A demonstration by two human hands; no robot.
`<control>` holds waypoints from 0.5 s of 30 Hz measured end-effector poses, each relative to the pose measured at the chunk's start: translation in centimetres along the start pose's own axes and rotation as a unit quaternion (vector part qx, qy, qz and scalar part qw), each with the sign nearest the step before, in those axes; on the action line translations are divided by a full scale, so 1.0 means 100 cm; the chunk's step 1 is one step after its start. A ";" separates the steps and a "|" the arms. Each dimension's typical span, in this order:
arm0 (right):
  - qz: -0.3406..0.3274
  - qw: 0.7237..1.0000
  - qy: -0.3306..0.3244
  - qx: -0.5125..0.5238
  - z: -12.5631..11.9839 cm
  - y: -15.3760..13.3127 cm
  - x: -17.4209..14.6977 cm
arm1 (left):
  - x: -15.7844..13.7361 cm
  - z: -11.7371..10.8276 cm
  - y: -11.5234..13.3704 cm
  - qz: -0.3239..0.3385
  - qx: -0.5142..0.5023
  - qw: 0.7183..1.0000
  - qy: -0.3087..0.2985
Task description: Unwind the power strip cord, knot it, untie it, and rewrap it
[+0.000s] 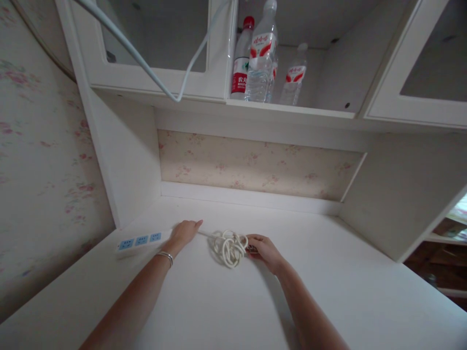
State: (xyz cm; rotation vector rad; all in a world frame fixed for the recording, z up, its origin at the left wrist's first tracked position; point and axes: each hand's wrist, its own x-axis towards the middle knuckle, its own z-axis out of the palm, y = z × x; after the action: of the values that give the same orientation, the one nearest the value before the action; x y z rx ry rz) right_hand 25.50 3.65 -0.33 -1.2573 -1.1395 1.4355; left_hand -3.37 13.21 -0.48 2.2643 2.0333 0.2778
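Lower centre, we see the cord coil [230, 249] left of the right hand [267, 252], fingers curled on its edge (left hand [184, 232] gripping the power strip [149, 244]).

The single view comes from a camera worn on the person's head. It faces forward and down, from near, onto the white desk top [219, 306], with left hand [185, 232] and right hand [265, 250] around the middle; the upper edge cuts the cabinet [310, 112].
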 end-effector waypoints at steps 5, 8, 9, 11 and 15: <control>0.058 0.989 -0.005 0.133 0.003 -0.004 0.049 | 0.022 0.002 -0.014 -0.011 0.007 1.000 0.019; 0.050 0.990 0.011 0.132 0.007 -0.012 0.076 | 0.030 0.002 -0.019 -0.018 0.018 0.999 0.030; 0.040 0.990 0.018 0.131 0.010 -0.014 0.084 | 0.031 0.002 -0.020 -0.020 0.022 0.999 0.034; 0.007 0.991 0.039 0.127 0.016 -0.017 0.097 | 0.032 0.002 -0.021 -0.019 0.031 0.998 0.042; -0.061 0.991 0.079 0.089 0.023 -0.017 0.107 | 0.028 -0.001 -0.019 0.000 0.037 0.998 0.053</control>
State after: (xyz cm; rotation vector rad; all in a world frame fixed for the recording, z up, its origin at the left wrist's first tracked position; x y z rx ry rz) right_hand 22.29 14.25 -0.43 -1.1338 -0.9437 1.2931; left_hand -4.98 16.20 -0.56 2.3393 2.1295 0.3350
